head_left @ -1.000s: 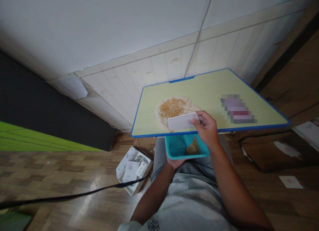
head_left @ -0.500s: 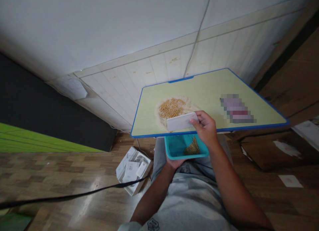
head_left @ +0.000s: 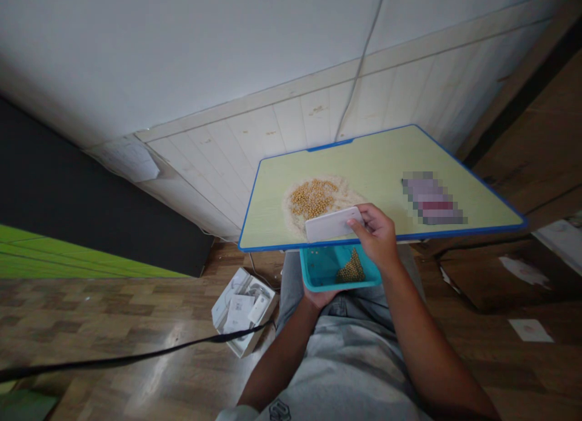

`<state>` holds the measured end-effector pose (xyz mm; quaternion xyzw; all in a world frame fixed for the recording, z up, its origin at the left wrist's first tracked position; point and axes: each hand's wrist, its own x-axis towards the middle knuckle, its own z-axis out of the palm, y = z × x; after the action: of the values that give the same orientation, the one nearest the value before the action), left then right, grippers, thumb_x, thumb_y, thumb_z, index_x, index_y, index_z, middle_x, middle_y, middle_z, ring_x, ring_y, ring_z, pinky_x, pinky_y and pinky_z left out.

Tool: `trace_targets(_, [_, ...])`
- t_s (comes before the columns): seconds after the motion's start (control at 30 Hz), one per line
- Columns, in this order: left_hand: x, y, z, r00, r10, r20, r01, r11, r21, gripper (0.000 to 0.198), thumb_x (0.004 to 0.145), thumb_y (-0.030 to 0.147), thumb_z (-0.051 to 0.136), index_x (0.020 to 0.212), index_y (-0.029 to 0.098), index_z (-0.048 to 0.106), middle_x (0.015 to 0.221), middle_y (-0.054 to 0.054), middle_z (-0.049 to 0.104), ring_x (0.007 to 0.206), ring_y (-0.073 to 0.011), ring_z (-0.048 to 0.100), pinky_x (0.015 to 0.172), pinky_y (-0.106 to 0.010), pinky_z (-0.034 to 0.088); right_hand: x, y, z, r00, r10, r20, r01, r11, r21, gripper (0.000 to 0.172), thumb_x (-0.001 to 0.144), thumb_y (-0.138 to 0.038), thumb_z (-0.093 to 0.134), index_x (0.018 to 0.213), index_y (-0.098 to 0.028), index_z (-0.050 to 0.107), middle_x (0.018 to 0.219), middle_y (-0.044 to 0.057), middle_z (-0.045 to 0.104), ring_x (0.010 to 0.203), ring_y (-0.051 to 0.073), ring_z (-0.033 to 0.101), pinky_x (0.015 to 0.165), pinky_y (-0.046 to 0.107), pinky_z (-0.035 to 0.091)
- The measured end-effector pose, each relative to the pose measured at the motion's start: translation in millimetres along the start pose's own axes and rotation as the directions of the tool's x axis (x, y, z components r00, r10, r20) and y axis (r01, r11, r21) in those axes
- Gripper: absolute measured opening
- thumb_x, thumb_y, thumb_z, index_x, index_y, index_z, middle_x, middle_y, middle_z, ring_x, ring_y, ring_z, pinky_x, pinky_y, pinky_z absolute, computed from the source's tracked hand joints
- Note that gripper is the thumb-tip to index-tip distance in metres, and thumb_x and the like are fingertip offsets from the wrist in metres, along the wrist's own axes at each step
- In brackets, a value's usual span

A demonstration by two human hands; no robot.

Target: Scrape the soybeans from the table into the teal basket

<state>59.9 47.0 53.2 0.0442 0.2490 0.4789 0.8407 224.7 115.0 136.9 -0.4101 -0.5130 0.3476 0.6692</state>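
**White card at the grain pile, teal tray held under the table edge**

I have my right hand closed around the right end of a flat white card, fingers curled over its top edge and thumb beneath. The card stands on its long edge on the pale green table, at the near side of a pile of yellow beans that sits on a wider spread of pale rice. The card touches the near rim of that spread, close to the table's blue front edge.

My left hand cups a teal plastic tray from below, palm up, fingers hidden under it, so I cannot tell how tightly they grip. The tray sits just under the table's front edge, directly below the card, above my lap. A small heap of yellow beans lies in its right corner.

Further right on the table lies a blurred purple packet. On the wooden floor to my left sits an open white box, with a black strap running across it.
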Motion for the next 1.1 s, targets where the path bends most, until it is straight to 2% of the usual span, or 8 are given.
trace_targets(0.1, [-3, 1, 8.9, 0.999, 0.039, -0.023, -0.039, 0.999, 0.002, 0.068, 0.114, 0.064, 0.038, 0.146, 0.025, 0.083, 0.167, -0.007, 0.072, 0.165, -0.0392, 0.059, 0.139, -0.064, 0.046, 0, 2, -1, 0.998, -0.017, -0.068, 0.016, 1.000, -0.016, 0.031, 0.089, -0.051, 0.088, 0.095, -0.025, 0.072, 0.082, 0.000, 0.079, 0.074, 0.021, 0.072, 0.066, 0.029, 0.056])
trace_targets(0.2, [-3, 1, 11.9, 0.997, 0.068, -0.047, -0.067, 0.998, 0.005, 0.068, 0.114, 0.065, 0.038, 0.151, 0.027, 0.080, 0.171, -0.006, 0.068, 0.166, -0.0377, 0.057, 0.139, -0.062, 0.046, 1, 4, -3, 0.993, -0.040, -0.110, 0.034, 0.998, -0.055, 0.026, 0.091, -0.047, 0.086, 0.096, -0.025, 0.072, 0.081, 0.000, 0.078, 0.074, 0.021, 0.071, 0.067, 0.029, 0.054])
trace_targets(0.47, [-2, 1, 7.7, 0.999, 0.041, -0.026, -0.041, 0.999, -0.011, 0.069, 0.114, 0.064, 0.040, 0.157, 0.024, 0.076, 0.172, -0.007, 0.067, 0.167, -0.0374, 0.056, 0.142, -0.063, 0.041, 0, 5, -3, 0.998, -0.028, -0.058, 0.025, 0.999, -0.039, 0.024, 0.090, -0.044, 0.084, 0.096, -0.025, 0.072, 0.084, 0.000, 0.079, 0.078, 0.021, 0.074, 0.070, 0.030, 0.057])
trace_targets(0.67, [-4, 2, 13.0, 0.998, 0.019, -0.060, -0.020, 1.000, -0.019, 0.071, 0.115, 0.062, 0.033, 0.146, 0.023, 0.083, 0.170, -0.007, 0.070, 0.165, -0.0378, 0.058, 0.139, -0.063, 0.047, 0, 4, -4, 0.998, -0.016, -0.059, 0.014, 1.000, -0.028, 0.024, 0.088, -0.044, 0.085, 0.094, -0.025, 0.072, 0.082, 0.000, 0.079, 0.075, 0.021, 0.072, 0.067, 0.030, 0.055])
trace_targets(0.87, [2, 1, -0.9, 0.999, 0.011, -0.050, -0.011, 1.000, -0.003, 0.073, 0.113, 0.064, 0.035, 0.154, 0.021, 0.079, 0.167, -0.011, 0.072, 0.165, -0.0401, 0.057, 0.142, -0.067, 0.040, -1, 2, -5, 0.999, -0.016, -0.048, 0.014, 0.999, -0.033, 0.025, 0.089, -0.046, 0.085, 0.095, -0.025, 0.072, 0.081, 0.000, 0.077, 0.071, 0.020, 0.070, 0.064, 0.029, 0.053])
trace_targets(1.0, [6, -1, -10.5, 0.999, 0.029, 0.019, -0.029, 0.999, -0.017, 0.072, 0.114, 0.065, 0.034, 0.149, 0.023, 0.081, 0.167, -0.009, 0.072, 0.163, -0.0405, 0.060, 0.142, -0.067, 0.040, -1, 3, 1, 0.997, -0.033, -0.077, 0.030, 0.999, -0.039, 0.027, 0.091, -0.048, 0.085, 0.097, -0.026, 0.071, 0.084, 0.001, 0.078, 0.076, 0.021, 0.072, 0.067, 0.030, 0.056])
trace_targets(1.1, [7, -2, -9.1, 0.998, 0.032, 0.048, -0.031, 0.999, -0.026, 0.073, 0.114, 0.067, 0.032, 0.143, 0.024, 0.084, 0.166, -0.008, 0.073, 0.162, -0.0391, 0.061, 0.141, -0.065, 0.043, 0, 6, 7, 0.996, -0.035, -0.079, 0.031, 0.998, -0.046, 0.024, 0.093, -0.046, 0.083, 0.098, -0.026, 0.071, 0.086, 0.000, 0.078, 0.079, 0.021, 0.074, 0.073, 0.031, 0.058])
